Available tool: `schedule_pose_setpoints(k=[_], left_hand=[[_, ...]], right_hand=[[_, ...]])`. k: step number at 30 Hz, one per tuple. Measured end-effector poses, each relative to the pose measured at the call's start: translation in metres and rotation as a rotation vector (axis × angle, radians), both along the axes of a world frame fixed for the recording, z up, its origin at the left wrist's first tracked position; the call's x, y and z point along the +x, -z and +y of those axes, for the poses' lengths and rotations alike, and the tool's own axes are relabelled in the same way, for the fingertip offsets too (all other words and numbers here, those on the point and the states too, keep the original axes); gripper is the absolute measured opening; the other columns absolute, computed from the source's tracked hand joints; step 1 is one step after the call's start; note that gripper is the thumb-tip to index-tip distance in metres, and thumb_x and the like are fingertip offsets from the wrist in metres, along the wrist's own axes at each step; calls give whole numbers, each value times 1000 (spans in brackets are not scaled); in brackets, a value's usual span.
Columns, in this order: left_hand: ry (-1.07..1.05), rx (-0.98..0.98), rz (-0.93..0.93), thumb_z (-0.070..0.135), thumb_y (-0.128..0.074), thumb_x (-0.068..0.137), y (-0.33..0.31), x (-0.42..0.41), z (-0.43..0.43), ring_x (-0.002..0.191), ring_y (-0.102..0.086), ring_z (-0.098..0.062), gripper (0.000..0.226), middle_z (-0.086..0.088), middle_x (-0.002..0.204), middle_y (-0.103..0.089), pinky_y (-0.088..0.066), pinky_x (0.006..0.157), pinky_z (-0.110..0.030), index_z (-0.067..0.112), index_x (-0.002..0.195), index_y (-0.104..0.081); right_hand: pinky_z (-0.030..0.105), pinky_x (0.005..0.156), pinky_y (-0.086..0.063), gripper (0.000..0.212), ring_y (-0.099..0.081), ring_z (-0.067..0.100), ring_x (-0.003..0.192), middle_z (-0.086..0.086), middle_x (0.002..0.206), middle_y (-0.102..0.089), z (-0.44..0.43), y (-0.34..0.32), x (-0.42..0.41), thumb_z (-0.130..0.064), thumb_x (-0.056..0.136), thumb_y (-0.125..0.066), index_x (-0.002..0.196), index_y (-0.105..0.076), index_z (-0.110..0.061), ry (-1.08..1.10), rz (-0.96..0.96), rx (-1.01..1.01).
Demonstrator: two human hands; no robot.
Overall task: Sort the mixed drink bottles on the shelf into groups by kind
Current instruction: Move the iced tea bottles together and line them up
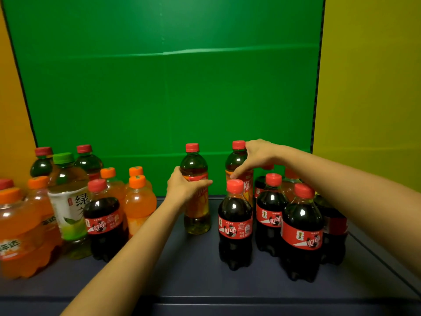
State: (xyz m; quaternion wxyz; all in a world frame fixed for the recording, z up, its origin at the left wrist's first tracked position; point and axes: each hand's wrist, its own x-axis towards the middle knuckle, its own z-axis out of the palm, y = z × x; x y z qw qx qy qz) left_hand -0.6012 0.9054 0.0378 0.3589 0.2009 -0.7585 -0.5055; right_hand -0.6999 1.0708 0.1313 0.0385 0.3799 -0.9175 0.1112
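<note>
Two amber bottles (197, 215) held: left hand (184, 185), right hand (257, 156); cola label (235, 226) 可口可.

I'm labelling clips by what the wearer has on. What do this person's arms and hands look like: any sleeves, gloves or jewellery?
The left forearm and right forearm are bare up to the frame's edge; no sleeve shows. The left hand and right hand wear no gloves, and no watch, ring or bracelet is visible.
</note>
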Motion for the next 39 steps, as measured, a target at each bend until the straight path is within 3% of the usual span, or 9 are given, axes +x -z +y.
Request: schedule_pose_setpoints(k=[4,7,10,15,21,23,28,34,39], left_hand=[[-28,-33,-1,54,-80,27,-3,2,2,93,-65,-26,86,-7,100,-68,-53,86,-47,14,100,-59],[-29,-78,76,44,-87,42,-12,8,7,96,-64,-26,75,-8,103,-67,-52,88,-46,11,103,-58],[-13,-107,209,31,-88,52,-31,15,12,97,-63,-24,64,-9,104,-67,-51,90,-44,10,104,-57],[38,-104,477,45,-82,44,-75,34,23,92,-65,-19,65,-5,100,-67,-53,88,-38,17,98,-57],[38,-129,680,42,-78,47,-123,67,29,79,-64,-10,50,1,89,-67,-52,77,-24,23,89,-58],[38,-135,706,40,-78,47,-133,84,28,76,-63,-10,47,2,86,-66,-53,76,-26,24,88,-59],[0,-95,697,27,-81,56,-138,138,22,74,-63,-13,39,2,83,-64,-55,69,-30,21,89,-59],[-122,-84,610,21,-69,77,-106,219,0,86,-61,-14,24,3,93,-59,-53,69,-27,29,91,-51],[-272,-115,500,30,-77,65,-77,301,-24,93,-62,-18,46,-1,100,-62,-54,74,-33,24,104,-54]], right_hand=[[39,88,-52,76,-62,26,97,7,106,-67,0,-4,9,-61,48,-77,104,-61,-13,-27,41,-5],[37,92,-49,69,-59,26,103,6,113,-66,6,-12,14,-52,54,-80,109,-60,-16,-53,57,-126],[35,95,-46,67,-57,25,109,6,118,-63,15,-20,19,-47,58,-80,115,-57,-19,-68,42,-365],[29,89,-45,58,-58,17,102,1,108,-62,16,-28,31,-36,63,-80,112,-56,-17,-146,-93,-958],[11,72,-45,49,-58,-5,76,-4,94,-62,18,-62,73,-18,69,-78,111,-55,-11,-427,-184,-1456],[10,69,-46,42,-59,-8,71,-6,91,-61,19,-73,91,-15,72,-76,109,-55,-13,-520,-225,-1522],[21,62,-51,25,-60,5,64,-1,81,-60,11,-75,136,-13,74,-73,91,-55,-16,-635,-518,-1658],[22,55,-53,22,-60,7,54,1,73,-61,-16,-38,191,-15,74,-73,89,-57,-13,-663,-854,-1627],[21,53,-51,21,-60,6,55,0,73,-62,-55,-4,239,-13,72,-74,86,-59,-15,-728,-944,-1561]])
